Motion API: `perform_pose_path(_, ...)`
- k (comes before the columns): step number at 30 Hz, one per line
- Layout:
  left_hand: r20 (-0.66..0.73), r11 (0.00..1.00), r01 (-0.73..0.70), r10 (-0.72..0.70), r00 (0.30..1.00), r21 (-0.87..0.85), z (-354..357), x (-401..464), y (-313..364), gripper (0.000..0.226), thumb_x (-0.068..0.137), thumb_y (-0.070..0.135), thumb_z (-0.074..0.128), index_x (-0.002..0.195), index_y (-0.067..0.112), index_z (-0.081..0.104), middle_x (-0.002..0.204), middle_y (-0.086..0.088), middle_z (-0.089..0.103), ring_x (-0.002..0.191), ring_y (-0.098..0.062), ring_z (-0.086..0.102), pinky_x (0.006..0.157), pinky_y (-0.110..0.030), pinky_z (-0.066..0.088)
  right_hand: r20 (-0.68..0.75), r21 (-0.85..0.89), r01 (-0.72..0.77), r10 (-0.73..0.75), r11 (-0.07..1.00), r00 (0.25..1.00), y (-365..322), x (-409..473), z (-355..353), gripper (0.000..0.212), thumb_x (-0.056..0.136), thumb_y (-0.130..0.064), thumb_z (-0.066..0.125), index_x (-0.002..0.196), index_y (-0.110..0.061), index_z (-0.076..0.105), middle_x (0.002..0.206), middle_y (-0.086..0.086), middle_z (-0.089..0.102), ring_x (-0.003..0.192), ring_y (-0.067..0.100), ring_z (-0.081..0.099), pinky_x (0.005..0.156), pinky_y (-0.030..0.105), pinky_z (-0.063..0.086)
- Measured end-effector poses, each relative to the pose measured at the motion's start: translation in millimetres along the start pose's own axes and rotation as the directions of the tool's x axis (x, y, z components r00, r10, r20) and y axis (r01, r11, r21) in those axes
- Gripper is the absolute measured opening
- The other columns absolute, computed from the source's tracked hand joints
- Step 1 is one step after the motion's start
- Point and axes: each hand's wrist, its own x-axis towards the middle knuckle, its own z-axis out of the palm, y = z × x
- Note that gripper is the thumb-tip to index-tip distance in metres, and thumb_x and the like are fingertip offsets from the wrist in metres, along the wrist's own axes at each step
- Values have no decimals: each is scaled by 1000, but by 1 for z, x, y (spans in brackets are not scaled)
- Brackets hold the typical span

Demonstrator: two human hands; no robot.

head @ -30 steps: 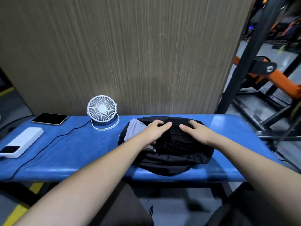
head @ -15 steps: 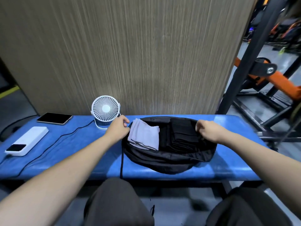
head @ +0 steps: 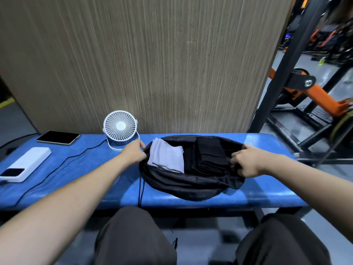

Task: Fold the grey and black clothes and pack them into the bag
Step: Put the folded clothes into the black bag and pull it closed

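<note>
Both hands have moved off the clothes to the bag (head: 191, 188) mouth: left hand (head: 133, 153) pinches its left rim, right hand (head: 246, 162) its right rim. Grey stack (head: 166, 156) and black stack (head: 210, 155) lie inside (folded). Packing done; next: draw the mouth closed.

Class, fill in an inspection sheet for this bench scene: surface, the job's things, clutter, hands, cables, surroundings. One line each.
Surface: blue padded bench, against a wood-grain panel.
Job's things: folded grey clothes and folded black clothes side by side inside the open black bag.
Clutter: white fan, tablet, white power bank.
Hands: left hand and right hand each grip the bag's rim.
Cables: black cable across the bench; bag drawstring hanging over the front edge.
Surroundings: orange and black gym equipment to the right.
</note>
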Motion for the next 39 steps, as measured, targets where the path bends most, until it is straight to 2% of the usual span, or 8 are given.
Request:
perform_pose_path(9,-151,998,-46,50,987,30,-30,-10,17,14,75,4,52,71,16,58,61,-7,70,48,-18,63,64,-25,53,-124,-112,-7,-8,994,992,6,-15,-19,24,86,-49,48,94,-28,57,102,-7,62,100,18,60,93,33,32)
perform_pose_path(12,-165,994,-109,108,980,3,-31,-15,15,18,79,2,54,75,19,56,62,-2,65,51,-18,60,56,-27,48,-164,-120,-8,-12,993,986,7,-19,-22,25,88,-51,48,95,-28,55,102,-8,63,100,17,59,94,33,35)
perform_pose_path(16,-45,946,-254,268,962,200,-34,-11,8,35,84,2,49,71,30,66,79,-3,67,67,-22,59,68,-33,48,-358,-124,21,-65,992,932,13,-26,-20,28,87,-50,49,89,-26,63,91,-4,60,94,20,57,82,35,40)
perform_pose_path(20,208,707,-313,234,950,634,-37,-18,19,53,90,9,43,117,47,67,105,2,56,100,-20,59,74,-31,45,-420,-124,-48,-8,991,907,23,-37,-29,41,80,-56,39,80,-27,68,86,-3,52,91,22,57,76,36,44)
perform_pose_path(24,344,311,-352,83,935,883,-26,-26,29,47,96,15,41,131,43,57,125,4,58,116,-21,58,77,-35,43,-383,-110,-175,121,978,916,18,-35,-39,56,85,-55,51,133,-28,55,114,-1,52,113,21,52,88,34,39)
perform_pose_path(27,348,140,-343,-16,937,929,-17,-33,40,36,96,17,40,126,24,58,127,2,61,115,-21,60,77,-34,42,-366,-58,-256,218,965,905,9,-28,-46,76,86,-49,55,152,-20,31,126,4,47,120,24,48,95,34,42)
perform_pose_path(33,313,164,-353,225,923,921,-23,-21,36,39,100,38,29,119,26,62,118,0,65,108,-24,64,72,-33,37,-326,245,-339,407,908,853,-3,-10,-56,76,90,-37,56,153,-17,20,133,8,45,123,29,51,89,42,48)
perform_pose_path(39,435,199,-511,324,840,836,-56,-11,35,27,103,42,38,104,26,60,102,2,44,91,-16,50,71,-33,41,-280,272,-349,421,897,863,1,1,-53,84,89,-36,59,156,-18,11,140,8,46,125,30,51,89,42,50)
